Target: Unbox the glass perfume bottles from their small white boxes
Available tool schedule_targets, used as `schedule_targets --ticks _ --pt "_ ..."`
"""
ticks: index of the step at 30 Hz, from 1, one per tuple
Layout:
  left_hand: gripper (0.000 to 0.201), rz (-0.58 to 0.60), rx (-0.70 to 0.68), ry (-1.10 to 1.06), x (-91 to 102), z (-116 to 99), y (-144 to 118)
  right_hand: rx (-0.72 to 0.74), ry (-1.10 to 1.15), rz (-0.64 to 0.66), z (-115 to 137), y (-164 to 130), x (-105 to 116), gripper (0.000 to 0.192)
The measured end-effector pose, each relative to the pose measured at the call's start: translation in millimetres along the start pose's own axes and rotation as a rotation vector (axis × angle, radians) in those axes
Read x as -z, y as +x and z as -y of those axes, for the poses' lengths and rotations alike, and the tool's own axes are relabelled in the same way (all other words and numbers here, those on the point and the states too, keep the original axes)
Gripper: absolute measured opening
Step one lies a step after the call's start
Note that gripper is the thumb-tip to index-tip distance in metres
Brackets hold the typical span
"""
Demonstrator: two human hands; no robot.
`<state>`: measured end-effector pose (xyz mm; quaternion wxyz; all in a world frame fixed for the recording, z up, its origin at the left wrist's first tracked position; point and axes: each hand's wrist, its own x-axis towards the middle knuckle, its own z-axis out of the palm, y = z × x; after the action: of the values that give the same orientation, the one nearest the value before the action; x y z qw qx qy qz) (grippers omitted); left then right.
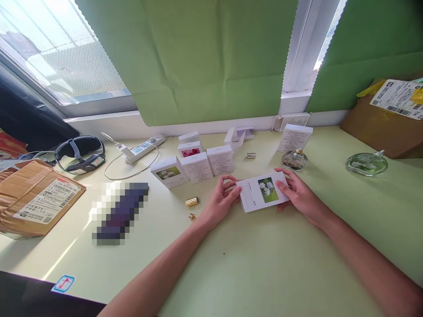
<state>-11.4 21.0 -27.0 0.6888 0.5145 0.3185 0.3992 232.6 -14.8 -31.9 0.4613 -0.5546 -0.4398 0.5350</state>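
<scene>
Between my two hands is a white perfume box [254,196] with a picture of white flowers, lying on its side just over the table. My left hand [222,198] grips its left end, thumb on the front face. The right end is held by my right hand [295,189], its thumb near the flower picture. Behind my right hand stands a round glass perfume bottle [294,160] with a gold neck. A gold cap [192,201] and a small gold ring [191,216] lie left of my left hand. A silver cap [251,155] rests farther back.
Several white boxes [198,168] stand behind my left hand, near an opened carton [238,135]. Another glass bottle [366,164] and a big cardboard box [380,121] are at right. To the left are a power strip [145,149], a headset [81,155], a parcel [39,198] and a pixelated dark object [122,213].
</scene>
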Motion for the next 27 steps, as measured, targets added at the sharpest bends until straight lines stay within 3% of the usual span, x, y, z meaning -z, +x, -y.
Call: schedule_targets --ticks 6,13,18,21,27 --pt "0.031 0.025 -0.072 0.128 -4.3 4 -3 -0.018 0.039 -0.051 -2 2 2 0.049" --pt "0.030 0.085 -0.031 0.279 -2.9 0 -6 -0.033 0.030 -0.033 -2 3 6 0.049" --pt "0.033 0.136 -0.001 0.208 -3.4 -4 -7 -0.053 -0.004 -0.014 -1 3 7 0.052" --pt "0.031 0.112 -0.005 0.157 -5.0 -3 -7 -0.084 -0.010 -0.038 2 2 8 0.052" --pt "0.044 0.040 0.036 0.308 -7.8 -1 -9 -0.107 0.021 -0.048 9 -3 10 0.053"
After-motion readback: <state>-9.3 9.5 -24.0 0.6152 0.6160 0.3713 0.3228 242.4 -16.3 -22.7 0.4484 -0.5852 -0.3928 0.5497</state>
